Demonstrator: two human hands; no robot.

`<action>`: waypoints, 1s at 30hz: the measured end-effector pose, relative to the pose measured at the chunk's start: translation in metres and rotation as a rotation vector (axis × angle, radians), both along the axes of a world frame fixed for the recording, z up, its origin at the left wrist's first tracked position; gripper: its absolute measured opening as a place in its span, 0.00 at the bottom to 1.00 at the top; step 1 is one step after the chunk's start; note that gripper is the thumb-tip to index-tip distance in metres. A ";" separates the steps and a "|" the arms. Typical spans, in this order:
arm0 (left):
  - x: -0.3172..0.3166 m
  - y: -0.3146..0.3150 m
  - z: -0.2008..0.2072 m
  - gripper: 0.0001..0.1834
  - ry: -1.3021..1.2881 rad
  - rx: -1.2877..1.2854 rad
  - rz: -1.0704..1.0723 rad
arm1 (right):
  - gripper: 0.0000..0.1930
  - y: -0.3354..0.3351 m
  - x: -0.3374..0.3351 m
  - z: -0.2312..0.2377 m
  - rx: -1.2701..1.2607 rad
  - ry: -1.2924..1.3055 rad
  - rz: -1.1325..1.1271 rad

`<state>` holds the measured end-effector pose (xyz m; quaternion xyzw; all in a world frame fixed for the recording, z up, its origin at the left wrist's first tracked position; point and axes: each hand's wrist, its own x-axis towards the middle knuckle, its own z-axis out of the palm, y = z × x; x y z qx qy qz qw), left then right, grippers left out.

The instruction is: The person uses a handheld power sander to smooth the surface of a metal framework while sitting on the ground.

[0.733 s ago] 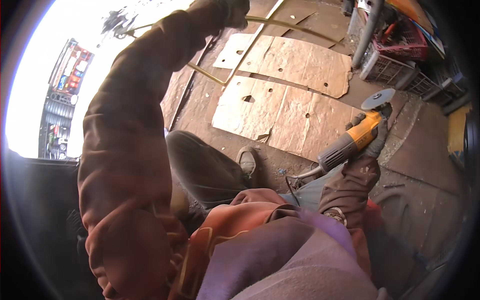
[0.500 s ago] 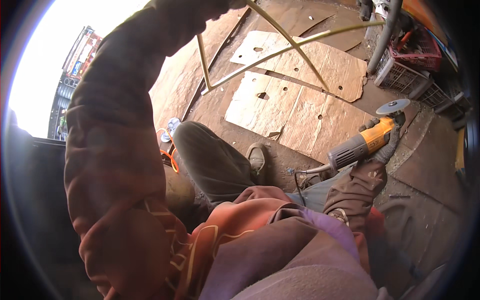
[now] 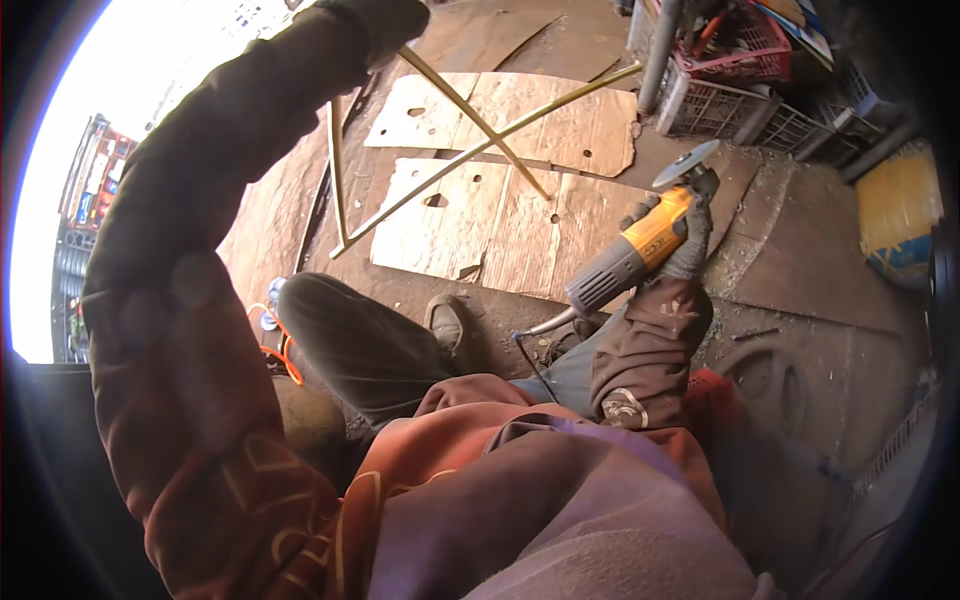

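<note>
At the top edge, my raised left hand point(image 3: 396, 22) is closed at the upper end of a thin brass-coloured metal frame point(image 3: 455, 162); its fingers are partly hidden. The frame's bars cross in an X, with another bar joined at the lower left corner, and it is held up off the floor. In my gloved right hand point(image 3: 692, 240) is a yellow and grey angle grinder point(image 3: 645, 240), gripped around its front body. Its pale disc point(image 3: 686, 164) points up and away from me, apart from the frame. A cord point(image 3: 530, 362) trails from its rear end toward my lap.
Flattened cardboard sheets point(image 3: 480, 225) with holes lie on the dirty floor beneath the frame. Plastic crates point(image 3: 705, 105) stand at the far right beside a grey pole point(image 3: 660, 60). A yellow and blue container point(image 3: 895, 215) sits at the right. An orange cord point(image 3: 283, 365) lies by my left knee.
The whole view has swung to the right, so most things appear further left. The metal frame sits lower in view with my left hand, and the grinder is tilted more steeply upward.
</note>
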<state>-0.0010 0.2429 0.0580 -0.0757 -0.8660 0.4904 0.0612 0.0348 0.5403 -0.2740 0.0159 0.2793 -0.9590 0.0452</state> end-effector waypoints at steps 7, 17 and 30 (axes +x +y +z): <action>0.001 0.003 0.007 0.12 0.190 -0.118 -0.236 | 0.29 0.013 -0.009 -0.019 0.064 0.032 -0.001; 0.006 0.009 0.053 0.14 -0.299 0.843 0.328 | 0.25 0.019 -0.005 -0.016 -0.025 0.026 0.042; -0.035 -0.035 -0.025 0.17 -0.176 1.766 -0.348 | 0.29 -0.015 0.021 0.030 0.176 0.154 0.267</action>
